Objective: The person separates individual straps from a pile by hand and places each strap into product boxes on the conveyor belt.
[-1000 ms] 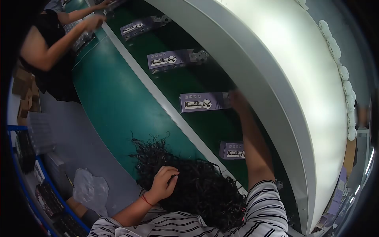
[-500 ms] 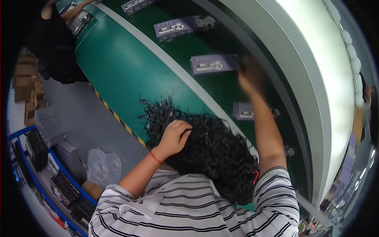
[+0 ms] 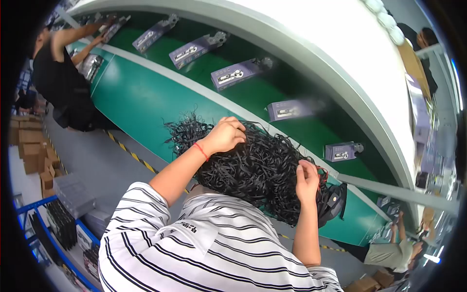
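A large heap of black curly strands lies in front of my body, against the edge of the green table. My left hand rests on its upper left part, its fingers bent and closed on some strands. At the right part of the heap, my right hand has its fingers bent and close together among the strands; what lies between them is too small to tell. Beyond the heap, purple boxes with clear packs at their ends lie in a row on the dark green belt, the nearest being a purple box.
A green table surface runs beside the belt. A person in black stands at the far left, hands at a box. Another person is at the lower right. A blue-edged shelf, cartons and a white curved cover surround the area.
My right hand has come back from the box on the belt to the black strands. My left hand stays on the strands. The camera view has turned, and more of the belt shows.
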`<state>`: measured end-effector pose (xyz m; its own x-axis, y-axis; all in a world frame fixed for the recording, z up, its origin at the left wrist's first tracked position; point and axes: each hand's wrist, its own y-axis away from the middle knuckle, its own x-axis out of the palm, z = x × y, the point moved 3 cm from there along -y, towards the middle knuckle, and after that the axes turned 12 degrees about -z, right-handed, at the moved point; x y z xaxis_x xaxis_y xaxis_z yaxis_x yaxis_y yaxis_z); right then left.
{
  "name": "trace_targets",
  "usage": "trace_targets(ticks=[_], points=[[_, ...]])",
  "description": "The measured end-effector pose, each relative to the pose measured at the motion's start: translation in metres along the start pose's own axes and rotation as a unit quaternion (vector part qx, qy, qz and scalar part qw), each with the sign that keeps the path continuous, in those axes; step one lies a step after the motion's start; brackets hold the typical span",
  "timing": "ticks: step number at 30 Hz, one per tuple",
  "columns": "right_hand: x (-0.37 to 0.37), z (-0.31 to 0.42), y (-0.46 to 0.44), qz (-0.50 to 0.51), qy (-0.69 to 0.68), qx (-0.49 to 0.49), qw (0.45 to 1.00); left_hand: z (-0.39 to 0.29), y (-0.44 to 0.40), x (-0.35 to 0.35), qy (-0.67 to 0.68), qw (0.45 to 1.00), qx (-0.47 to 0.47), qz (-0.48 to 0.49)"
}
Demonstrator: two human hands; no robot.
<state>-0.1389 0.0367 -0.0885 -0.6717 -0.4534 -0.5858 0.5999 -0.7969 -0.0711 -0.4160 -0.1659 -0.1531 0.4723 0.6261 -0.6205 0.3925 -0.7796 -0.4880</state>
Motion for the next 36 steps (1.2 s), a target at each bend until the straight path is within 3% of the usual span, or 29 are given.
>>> trace_targets(ticks=[3, 4, 5, 6, 7, 9, 10, 11, 13, 14, 15, 16, 17, 19, 20, 21, 22, 23, 25, 27, 28, 29, 30, 33, 34, 36], points=[[0.002, 0.033, 0.01, 0.039, -0.013, -0.042, 0.998, -0.057, -0.024, -0.041, 0.018, 0.998, 0.034, -0.047], [0.007, 0.056, 0.008, 0.027, -0.035, -0.094, 0.995, -0.076, -0.036, -0.053, 0.145, 0.987, -0.047, -0.048], [0.015, 0.083, 0.007, 0.015, -0.056, -0.145, 0.988, -0.096, -0.049, -0.066, 0.269, 0.954, -0.127, -0.046], [0.026, 0.115, 0.008, 0.038, -0.178, -0.139, 0.973, -0.116, -0.057, -0.077, 0.388, 0.897, -0.208, -0.042], [0.04, 0.146, 0.008, 0.061, -0.297, -0.134, 0.944, -0.136, -0.07, -0.089, 0.385, 0.9, -0.202, -0.042], [0.079, 0.187, 0.023, 0.069, -0.468, -0.075, 0.878, -0.178, -0.095, -0.117, 0.537, 0.823, -0.186, -0.012], [0.075, 0.191, 0.022, 0.069, -0.469, -0.079, 0.877, -0.191, -0.103, -0.138, 0.581, 0.78, -0.231, -0.02], [0.076, 0.196, 0.017, 0.202, -0.488, -0.05, 0.848, -0.198, -0.114, -0.161, 0.62, 0.736, -0.271, -0.029], [0.066, 0.192, 0.017, 0.455, -0.49, 0.014, 0.743, -0.197, -0.129, -0.214, 0.676, 0.72, -0.147, -0.051], [0.061, 0.186, 0.017, 0.459, -0.487, 0.01, 0.743, -0.192, -0.131, -0.246, 0.678, 0.718, -0.115, -0.108], [0.057, 0.175, 0.017, 0.399, -0.454, 0.009, 0.797, -0.185, -0.129, -0.282, 0.678, 0.712, -0.082, -0.165], [0.054, 0.162, 0.015, 0.335, -0.417, 0.009, 0.845, -0.175, -0.125, -0.319, 0.689, 0.697, -0.065, -0.188], [0.056, 0.148, 0.015, 0.338, -0.415, 0.008, 0.845, -0.162, -0.117, -0.359, 0.7, 0.682, -0.049, -0.208], [0.061, 0.12, 0.019, 0.334, -0.237, 0.014, 0.912, -0.14, -0.096, -0.431, 0.668, 0.703, 0.017, -0.242], [0.056, 0.114, 0.019, 0.334, -0.235, 0.015, 0.913, -0.134, -0.08, -0.462, 0.663, 0.696, 0.033, -0.273], [0.048, 0.113, 0.015, 0.269, -0.23, 0.01, 0.935, -0.131, -0.07, -0.481, 0.658, 0.688, 0.05, -0.302], [0.039, 0.115, 0.009, 0.203, -0.223, 0.003, 0.953, -0.133, -0.066, -0.479, 0.658, 0.687, 0.053, -0.303], [0.028, 0.127, 0.004, 0.202, -0.223, 0.003, 0.954, -0.137, -0.059, -0.47, 0.622, 0.698, -0.005, -0.355], [-0.011, 0.177, -0.002, 0.146, -0.445, -0.049, 0.882, -0.15, -0.047, -0.441, 0.541, 0.707, -0.118, -0.441], [-0.026, 0.217, 0.006, 0.138, -0.398, -0.076, 0.904, -0.16, -0.043, -0.382, 0.511, 0.767, -0.152, -0.358], [-0.029, 0.236, 0.011, 0.138, -0.349, -0.095, 0.922, -0.171, -0.043, -0.349, 0.474, 0.821, -0.123, -0.294], [-0.031, 0.254, 0.017, 0.139, -0.299, -0.112, 0.938, -0.174, -0.046, -0.321, 0.48, 0.828, -0.145, -0.249], [-0.033, 0.272, 0.021, 0.139, -0.296, -0.113, 0.938, -0.179, -0.05, -0.283, 0.453, 0.813, -0.209, -0.299], [-0.02, 0.317, 0.031, 0.202, -0.241, -0.037, 0.949, -0.189, -0.058, -0.207, 0.539, 0.783, -0.245, -0.187], [-0.014, 0.325, 0.03, 0.198, -0.239, -0.039, 0.95, -0.19, -0.061, -0.194, 0.542, 0.783, -0.242, -0.185], [-0.006, 0.335, 0.027, 0.188, -0.217, -0.072, 0.955, -0.198, -0.066, -0.17, 0.53, 0.819, -0.208, -0.07]])
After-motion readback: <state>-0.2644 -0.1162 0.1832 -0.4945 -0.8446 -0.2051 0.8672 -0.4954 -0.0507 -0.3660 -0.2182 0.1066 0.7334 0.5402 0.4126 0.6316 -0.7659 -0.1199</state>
